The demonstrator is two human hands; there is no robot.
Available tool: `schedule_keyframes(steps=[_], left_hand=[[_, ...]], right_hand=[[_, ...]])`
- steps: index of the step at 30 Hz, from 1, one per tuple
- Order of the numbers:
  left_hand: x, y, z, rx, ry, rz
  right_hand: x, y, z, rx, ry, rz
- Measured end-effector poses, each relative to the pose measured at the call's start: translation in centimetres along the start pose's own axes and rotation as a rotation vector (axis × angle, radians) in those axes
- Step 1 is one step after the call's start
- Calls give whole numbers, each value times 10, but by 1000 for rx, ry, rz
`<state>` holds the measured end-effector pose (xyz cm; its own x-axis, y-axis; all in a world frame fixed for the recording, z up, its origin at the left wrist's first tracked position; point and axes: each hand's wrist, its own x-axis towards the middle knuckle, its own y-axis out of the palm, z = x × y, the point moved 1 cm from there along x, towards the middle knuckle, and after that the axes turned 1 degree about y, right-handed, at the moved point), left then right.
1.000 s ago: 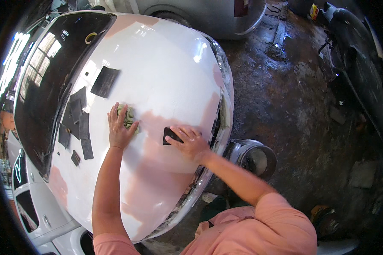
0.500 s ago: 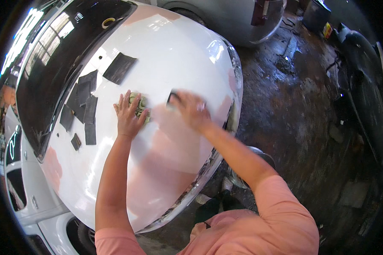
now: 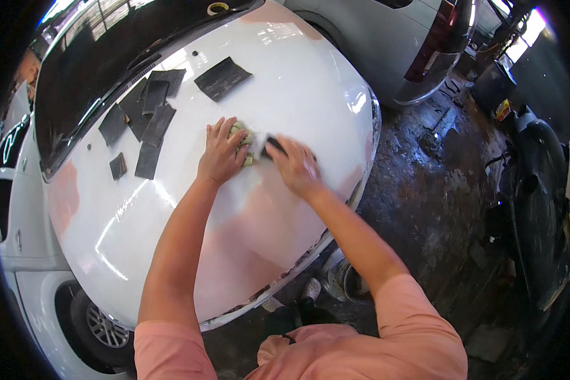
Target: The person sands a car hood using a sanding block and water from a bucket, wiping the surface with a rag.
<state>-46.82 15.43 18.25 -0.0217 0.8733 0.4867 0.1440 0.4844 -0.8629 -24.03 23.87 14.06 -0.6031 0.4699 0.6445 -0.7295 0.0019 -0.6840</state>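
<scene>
Across the middle lies a car's white hood (image 3: 139, 247) with pinkish bare patches, wet-looking in places. My left hand (image 3: 221, 153) rests on it, fingers curled over a green patterned sponge (image 3: 247, 156). Just to the right, my right hand (image 3: 297, 168) grips a dark sanding pad (image 3: 272, 147) and holds it flat to the hood beside a pink patch. The palm hides much of the pad. Several dark sandpaper pieces (image 3: 154, 142) lie on the hood left of my hands. A larger sandpaper sheet (image 3: 223, 79) lies farther off.
A tape roll (image 3: 217, 8) sits on the windshield. Near the hood's front edge a bucket (image 3: 351, 282) stands on the dark, wet floor (image 3: 424, 253). Another vehicle (image 3: 373, 47) is parked at the far side. Black body panels (image 3: 538, 209) stand at the right.
My right hand has moved slightly right, and the dark pad is now sharper. The left hand still covers the sponge. The whole view has shifted and turned.
</scene>
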Motion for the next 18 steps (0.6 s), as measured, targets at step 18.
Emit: schedule_keyframes(steps=[18], left_hand=[[-118,-97,62,-21,-51,-69]], right_hand=[[31,36,35,-1,-64,81]])
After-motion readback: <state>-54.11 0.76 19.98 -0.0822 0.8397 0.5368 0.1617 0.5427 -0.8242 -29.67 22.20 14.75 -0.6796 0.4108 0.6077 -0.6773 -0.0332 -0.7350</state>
